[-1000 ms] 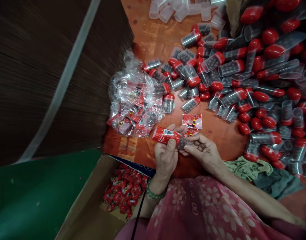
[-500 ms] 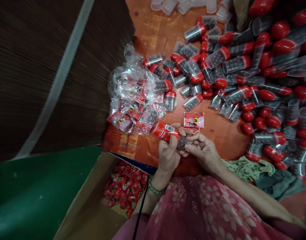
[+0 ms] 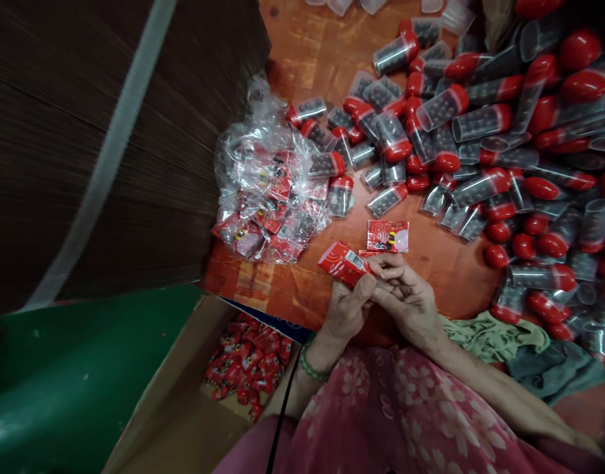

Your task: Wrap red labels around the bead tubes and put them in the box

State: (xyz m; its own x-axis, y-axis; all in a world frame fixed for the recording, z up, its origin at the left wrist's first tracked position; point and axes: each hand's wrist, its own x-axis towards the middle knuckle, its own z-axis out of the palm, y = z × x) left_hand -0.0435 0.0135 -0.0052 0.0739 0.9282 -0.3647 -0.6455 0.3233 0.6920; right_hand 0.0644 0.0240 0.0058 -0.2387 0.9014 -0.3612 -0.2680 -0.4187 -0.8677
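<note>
A red printed sleeve (image 3: 342,263) with a white barcode label points up and left from between my two hands. My left hand (image 3: 349,308) is closed around its lower part, thumb on top. The fingers of my right hand (image 3: 411,299) are closed at its right end, against my left thumb. What sits inside that end is hidden by my fingers. Just beyond my fingertips lies a flat red and pink printed sleeve (image 3: 387,236), partly over another one. A clear plastic bag (image 3: 272,191) of such red sleeves rests to the left.
Many clear red-capped containers (image 3: 440,108) with dark balls spread over the orange tabletop (image 3: 302,283). Dark corrugated cardboard (image 3: 119,131) rises at left. An open carton (image 3: 184,388) of red wrapped pieces (image 3: 250,365) stands below. Cloths (image 3: 494,336) lie at right.
Both hands and the red sleeve have shifted slightly right in view. The dark-ball container that showed at the sleeve's end is now covered by my fingers.
</note>
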